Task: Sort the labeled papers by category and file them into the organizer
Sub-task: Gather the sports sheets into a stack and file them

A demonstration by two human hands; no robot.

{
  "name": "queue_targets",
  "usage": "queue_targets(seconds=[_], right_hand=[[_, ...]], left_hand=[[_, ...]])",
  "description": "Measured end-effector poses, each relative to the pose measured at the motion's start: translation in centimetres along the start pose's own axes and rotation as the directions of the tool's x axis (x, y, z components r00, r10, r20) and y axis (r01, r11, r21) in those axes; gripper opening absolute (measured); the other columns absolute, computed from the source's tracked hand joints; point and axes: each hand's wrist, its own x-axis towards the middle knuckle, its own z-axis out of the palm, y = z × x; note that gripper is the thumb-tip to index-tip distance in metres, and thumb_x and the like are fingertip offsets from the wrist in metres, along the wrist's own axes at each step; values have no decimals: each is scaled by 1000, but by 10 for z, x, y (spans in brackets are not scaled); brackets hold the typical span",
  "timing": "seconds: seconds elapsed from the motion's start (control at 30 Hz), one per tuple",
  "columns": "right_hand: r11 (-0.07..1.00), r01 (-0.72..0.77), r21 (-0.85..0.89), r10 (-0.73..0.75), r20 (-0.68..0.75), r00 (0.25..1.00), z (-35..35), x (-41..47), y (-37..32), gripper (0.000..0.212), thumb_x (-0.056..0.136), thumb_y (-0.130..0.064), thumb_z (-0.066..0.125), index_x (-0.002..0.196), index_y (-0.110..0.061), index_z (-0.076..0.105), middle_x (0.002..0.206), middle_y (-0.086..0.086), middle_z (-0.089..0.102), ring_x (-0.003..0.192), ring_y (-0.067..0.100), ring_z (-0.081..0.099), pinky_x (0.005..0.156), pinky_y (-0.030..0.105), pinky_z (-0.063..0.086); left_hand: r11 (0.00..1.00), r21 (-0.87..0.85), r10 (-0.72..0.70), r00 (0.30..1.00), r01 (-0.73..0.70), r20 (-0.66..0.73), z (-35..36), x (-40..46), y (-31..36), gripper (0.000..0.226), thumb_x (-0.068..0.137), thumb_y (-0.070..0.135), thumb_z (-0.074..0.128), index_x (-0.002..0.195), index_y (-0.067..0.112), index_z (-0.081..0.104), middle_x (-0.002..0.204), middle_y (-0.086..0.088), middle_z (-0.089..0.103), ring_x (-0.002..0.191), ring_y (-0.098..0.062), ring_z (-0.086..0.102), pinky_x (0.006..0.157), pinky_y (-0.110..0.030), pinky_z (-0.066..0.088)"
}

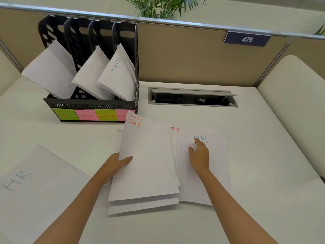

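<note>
A black four-slot organizer [91, 104] stands at the back left, tagged HR, SPORTS, FINANCE and ADMIN on coloured notes. Papers lean in the HR, FINANCE and ADMIN slots; the SPORTS slot looks empty. My left hand [119, 162] grips the left edge of a small stack of SPORTS papers [147, 164], thumb on top. My right hand [199, 155] lies flat, fingers apart, on an HR paper [218, 155] to the right of that stack. Another SPORTS sheet [174, 129] peeks out between them. A separate HR paper [35, 182] lies at the near left.
A cable hatch [192, 97] is set into the white desk [263, 155] behind the papers. A beige partition [184, 59] with a "475" plate [247, 39] closes the back. A plant [161, 6] rises beyond it. A white side panel [295, 103] bounds the right.
</note>
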Motion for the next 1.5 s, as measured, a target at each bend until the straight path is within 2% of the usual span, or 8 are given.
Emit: queue_targets(seconds=[0.1,0.27,0.47,0.63,0.73,1.0,1.17,1.5], right_hand=[[917,-19,-399,90,161,983,0,-3,20,65,96,-53,33,150,-19,17,160,4,9,147,31,6,113,55,15],[846,17,-533,110,206,972,-4,-8,51,70,91,-67,13,149,-34,-9,158,-4,-20,146,29,-16,112,62,0],[841,-20,-541,56,50,997,-17,3,41,55,96,-44,39,144,-19,30,157,12,14,144,36,9,111,55,18],[871,173,-459,-181,28,983,7,3,-9,54,90,-43,55,124,-2,51,127,17,46,114,35,45,92,41,41],[842,165,-514,-136,94,986,25,2,-33,60,89,-52,52,117,1,52,121,16,46,113,34,46,91,38,43],[772,135,-620,-25,184,983,30,5,-50,24,87,-3,53,111,-2,57,121,16,50,112,31,53,84,31,51],[881,53,-471,-15,85,996,-4,16,-59,15,85,6,47,86,-3,58,102,18,62,91,32,63,62,28,43],[998,7,-58,1,132,991,-84,32,-110,41,79,-26,75,56,-11,45,51,4,50,43,13,51,49,22,39]], left_hand=[[1000,-9,-6,1000,6,-10,0,1,1,39,89,31,67,122,10,59,112,-10,71,99,-30,69,93,-51,53],[1000,-14,-15,1000,15,-11,-1,1,1,35,89,31,67,118,13,59,108,-6,72,96,-26,70,89,-47,55],[1000,-9,-23,999,23,-25,-1,3,-1,38,89,32,67,120,12,59,110,-9,71,96,-29,70,90,-48,55],[1000,-4,-16,999,16,-39,2,3,-1,38,90,32,66,121,12,60,110,-8,71,97,-28,70,91,-48,55],[1000,0,-5,999,5,-48,3,2,-1,37,90,32,65,121,13,60,109,-6,71,96,-27,70,90,-46,55],[1000,-10,8,999,-9,-53,2,0,-3,32,91,32,65,118,16,60,108,-3,71,96,-24,70,87,-42,56],[1000,-3,14,999,-14,-41,1,1,-2,30,90,33,66,115,18,60,102,1,72,91,-20,71,78,-35,58],[1000,7,12,1000,-12,-12,-2,1,-3,31,90,34,66,116,19,59,104,1,72,91,-19,72,74,-32,58]])
